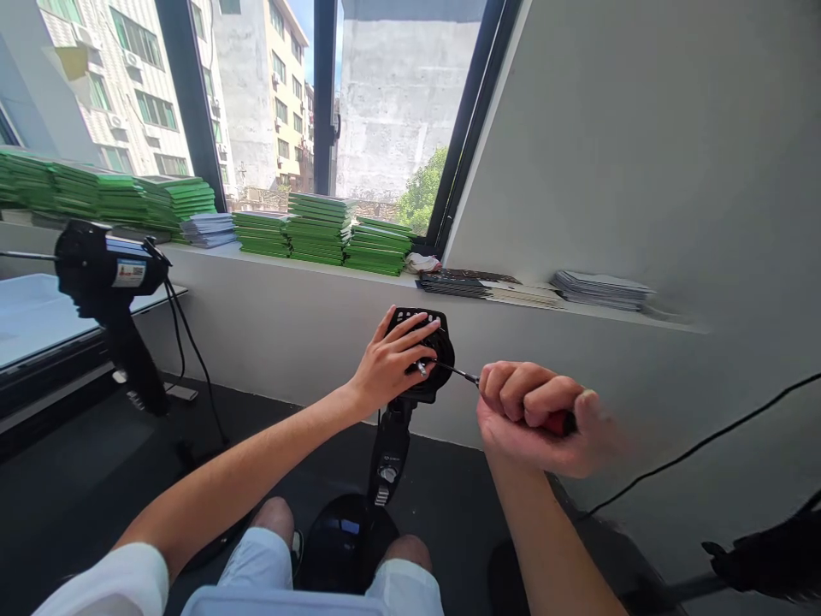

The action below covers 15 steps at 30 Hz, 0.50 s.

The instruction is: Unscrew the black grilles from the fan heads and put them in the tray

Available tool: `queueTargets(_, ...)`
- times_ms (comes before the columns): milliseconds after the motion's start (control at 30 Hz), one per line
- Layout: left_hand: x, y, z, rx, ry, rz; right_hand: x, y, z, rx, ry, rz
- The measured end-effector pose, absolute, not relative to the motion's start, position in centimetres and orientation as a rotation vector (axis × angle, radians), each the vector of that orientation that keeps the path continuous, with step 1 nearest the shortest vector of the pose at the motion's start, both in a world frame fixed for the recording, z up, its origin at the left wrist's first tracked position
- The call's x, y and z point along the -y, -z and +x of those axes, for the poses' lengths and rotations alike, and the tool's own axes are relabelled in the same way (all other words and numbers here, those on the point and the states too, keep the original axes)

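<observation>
A black fan motor head [442, 346] with a slotted housing stands on a black post [391, 441] in front of me. My left hand [385, 364] lies across the housing with its fingers stretched and spread. A small silver piece [422, 368] shows by its lower fingers; I cannot tell whether they touch it. My right hand [529, 415] is wrapped round the red and black handle of a screwdriver [463, 375]. The thin shaft points left at the motor head; its tip is hidden near my left fingers.
To the left is another black fan motor [121, 265] on its post, with hanging cords. Stacks of green booklets [317, 231] and papers [603, 291] line the window sill. A black cable [699, 445] runs along the right wall. Below is a round black base [350, 543] between my legs.
</observation>
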<state>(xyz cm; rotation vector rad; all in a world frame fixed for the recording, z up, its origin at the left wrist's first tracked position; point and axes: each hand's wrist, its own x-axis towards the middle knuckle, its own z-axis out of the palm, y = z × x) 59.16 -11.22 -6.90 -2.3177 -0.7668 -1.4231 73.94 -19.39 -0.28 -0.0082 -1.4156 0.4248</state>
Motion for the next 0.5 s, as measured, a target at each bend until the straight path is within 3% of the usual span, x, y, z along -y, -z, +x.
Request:
queueTargets(267, 10.9, 7.2, 59.1, 0.745, 1.378, -2.308, 18.9, 1.3, 73.0, 1.383, -0.364, -0.015)
queueTargets(500, 10.2, 7.2, 58.7, 0.721, 1.395, -2.35, 20.4, 3.3, 73.7, 1.73, 0.164, -0.233)
